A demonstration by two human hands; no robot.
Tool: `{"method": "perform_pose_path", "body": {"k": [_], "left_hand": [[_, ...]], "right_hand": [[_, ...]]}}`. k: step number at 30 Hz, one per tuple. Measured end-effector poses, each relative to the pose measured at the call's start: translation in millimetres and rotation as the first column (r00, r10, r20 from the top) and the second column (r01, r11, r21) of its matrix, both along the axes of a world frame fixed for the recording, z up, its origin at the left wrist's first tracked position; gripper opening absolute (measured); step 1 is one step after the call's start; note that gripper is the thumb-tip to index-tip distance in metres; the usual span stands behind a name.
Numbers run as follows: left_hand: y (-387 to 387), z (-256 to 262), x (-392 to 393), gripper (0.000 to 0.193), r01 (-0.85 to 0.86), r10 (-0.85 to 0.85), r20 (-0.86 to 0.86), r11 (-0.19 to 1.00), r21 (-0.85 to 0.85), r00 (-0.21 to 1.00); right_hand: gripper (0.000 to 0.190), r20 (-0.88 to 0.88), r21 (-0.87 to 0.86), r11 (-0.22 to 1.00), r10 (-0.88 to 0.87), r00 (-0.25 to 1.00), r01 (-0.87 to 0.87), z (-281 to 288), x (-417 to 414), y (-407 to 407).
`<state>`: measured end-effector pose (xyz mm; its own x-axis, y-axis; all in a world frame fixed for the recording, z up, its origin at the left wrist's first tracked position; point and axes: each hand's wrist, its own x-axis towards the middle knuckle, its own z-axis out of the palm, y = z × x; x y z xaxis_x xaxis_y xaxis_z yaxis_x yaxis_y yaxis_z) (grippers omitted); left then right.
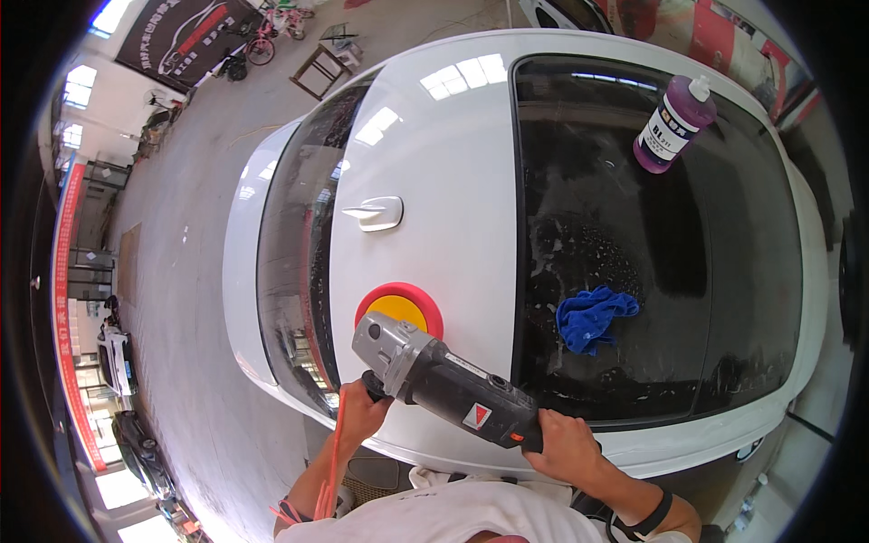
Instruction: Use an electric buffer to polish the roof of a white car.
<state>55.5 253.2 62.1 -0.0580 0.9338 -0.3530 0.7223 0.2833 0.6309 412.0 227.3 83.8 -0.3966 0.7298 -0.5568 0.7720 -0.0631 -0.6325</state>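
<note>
Both my hands are on a rotary car polisher [468,397] with a grey metal head and black body. My left hand [364,410] grips the black side handle near the head. Around the rear handle is my right hand [567,441]. The polisher's red foam pad [432,309], with a yellow backing, lies against the white car roof [434,170]; whether it spins I cannot tell. Just beyond the pad stands a white shark-fin antenna [377,214]. A crumpled blue cloth [593,319] rests on the dark glass roof panel [672,265], which has whitish smears and droplets.
A bottle of purple liquid [672,125] with a white cap stands on the far part of the glass. Left is the rear window [305,237]. An orange cord [333,468] hangs along my left forearm. Across the workshop floor are a wooden frame [320,71], a pink bicycle [268,37] and parked cars [119,360].
</note>
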Motion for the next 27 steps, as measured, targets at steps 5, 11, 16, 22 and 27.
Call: {"method": "perform_pose_path", "body": {"k": [5,11,16,22,27], "left_hand": [[8.3,-13.8,-10.2,0.02,0.007,0.005,0.188,0.998,-0.066,0.982],[9.2,-26.8,-20.6,0.018,0.038,-0.005,0.22,0.989,-0.144,0.975],[8.2,-32.2,-20.0,0.017,0.07,-0.031,0.264,0.988,-0.138,0.964],[-2.2,-44.3,-22.9,0.014,0.034,-0.002,0.176,0.983,-0.182,0.984],[-7.4,-51.8,-21.8,0.013,-0.021,0.049,0.187,0.989,-0.148,0.981]], "right_hand": [[0.058,0.059,-0.026,1.0,-0.008,0.998,0.009,9.0,-10.8,-1.4],[0.052,0.141,-0.037,0.997,-0.062,0.988,0.068,26.9,-25.9,-14.5],[0.049,0.098,-0.074,0.988,-0.13,0.987,0.138,26.2,-35.4,-11.6],[0.046,0.093,-0.044,0.998,-0.035,0.995,0.039,6.4,-35.1,0.9],[0.045,0.113,-0.042,0.999,0.005,0.994,0.0,-3.8,-34.6,5.3]]}}
